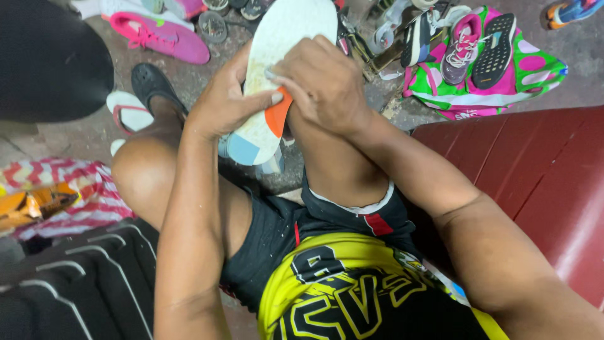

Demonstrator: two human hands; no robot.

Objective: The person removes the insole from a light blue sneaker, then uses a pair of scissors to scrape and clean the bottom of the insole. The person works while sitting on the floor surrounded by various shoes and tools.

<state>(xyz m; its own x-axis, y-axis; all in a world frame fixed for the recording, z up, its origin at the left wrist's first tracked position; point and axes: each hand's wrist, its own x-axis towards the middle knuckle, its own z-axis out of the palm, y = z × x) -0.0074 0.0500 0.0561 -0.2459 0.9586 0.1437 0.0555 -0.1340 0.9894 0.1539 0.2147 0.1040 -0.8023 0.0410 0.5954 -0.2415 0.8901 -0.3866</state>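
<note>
A sports shoe (pixel 277 69) is held sole-up over my knees; its sole is white with an orange patch and a light blue heel end. My left hand (pixel 226 104) grips the shoe from the left side, thumb lying across the sole near the orange patch. My right hand (pixel 324 85) is curled over the right edge of the sole, fingertips pressing where white meets orange. Whether the right hand holds a small tool is hidden. I sit on a dark red bench (pixel 541 182) in black shorts and a yellow-and-black jersey.
On the concrete floor lie a pink sneaker (pixel 160 34), a black clog (pixel 151 85) and a white flip-flop (pixel 129 110). A green-and-pink bag (pixel 522 75) at upper right carries several shoes. A striped red cloth (pixel 69 182) and black ribbed object (pixel 82 283) lie at left.
</note>
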